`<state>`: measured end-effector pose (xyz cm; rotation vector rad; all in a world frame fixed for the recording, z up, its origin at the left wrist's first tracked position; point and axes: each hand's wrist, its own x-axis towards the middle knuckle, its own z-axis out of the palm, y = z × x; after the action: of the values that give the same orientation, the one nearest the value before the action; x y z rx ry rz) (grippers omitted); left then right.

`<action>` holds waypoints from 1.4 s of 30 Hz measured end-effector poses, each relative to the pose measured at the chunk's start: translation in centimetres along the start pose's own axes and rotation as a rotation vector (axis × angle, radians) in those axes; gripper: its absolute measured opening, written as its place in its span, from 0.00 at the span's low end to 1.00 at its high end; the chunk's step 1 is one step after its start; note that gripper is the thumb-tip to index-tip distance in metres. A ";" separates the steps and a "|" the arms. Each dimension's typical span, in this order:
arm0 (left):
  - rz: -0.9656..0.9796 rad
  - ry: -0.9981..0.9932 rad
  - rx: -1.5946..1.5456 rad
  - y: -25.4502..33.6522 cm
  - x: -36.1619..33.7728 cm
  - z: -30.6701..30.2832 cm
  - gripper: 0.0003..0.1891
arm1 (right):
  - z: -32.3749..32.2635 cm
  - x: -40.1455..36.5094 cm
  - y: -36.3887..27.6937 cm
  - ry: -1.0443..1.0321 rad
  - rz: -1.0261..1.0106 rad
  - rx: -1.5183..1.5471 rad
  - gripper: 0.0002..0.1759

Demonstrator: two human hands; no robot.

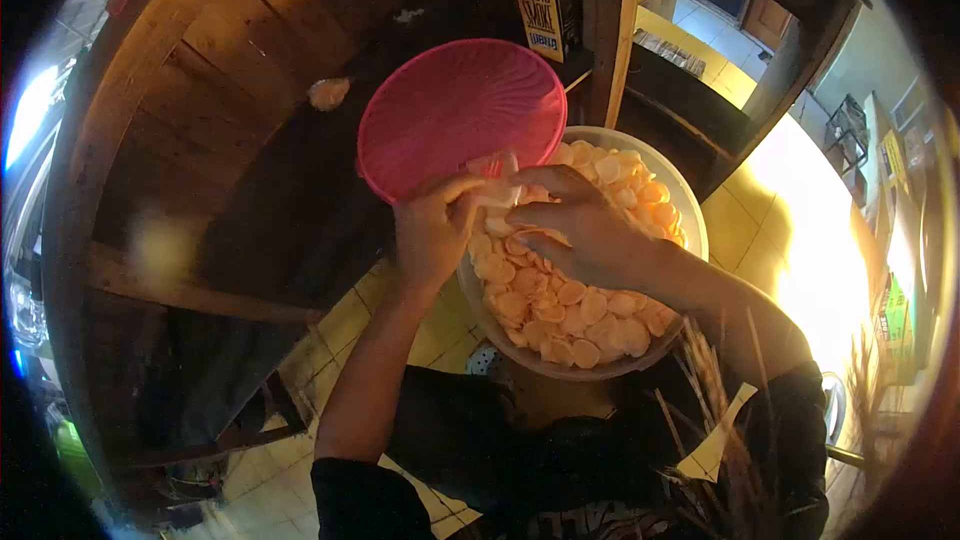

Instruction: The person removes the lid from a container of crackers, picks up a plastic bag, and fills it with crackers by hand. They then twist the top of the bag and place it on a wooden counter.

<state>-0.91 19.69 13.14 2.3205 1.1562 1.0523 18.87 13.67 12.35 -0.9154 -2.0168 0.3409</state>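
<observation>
A wide pale tub (700, 230) is filled with thin round orange-pink chips (590, 315). Over its back left edge lies a round pink lid (460, 110). My left hand (437, 220) pinches the side of a small clear plastic bag (497, 185) between thumb and fingers, near the lid's lower edge. Above the chips, my right hand (575, 225) reaches in from the right, its fingers curled at the bag's mouth. Whether chips are inside those fingers is partly hidden.
A dark wooden surface (230, 140) spreads to the left, with a small filled clear bag (329, 93) on it. A black box with lettering (540, 0) stands at the back. Yellow floor tiles (745, 220) show at the right.
</observation>
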 end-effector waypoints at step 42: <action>0.061 0.152 0.107 -2.0 1.3 2.0 0.06 | -2.3 1.3 1.5 0.056 0.444 0.422 0.04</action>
<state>0.00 21.95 11.29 2.4065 1.2317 1.2359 20.94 15.43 13.68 -1.0734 -1.5871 0.9352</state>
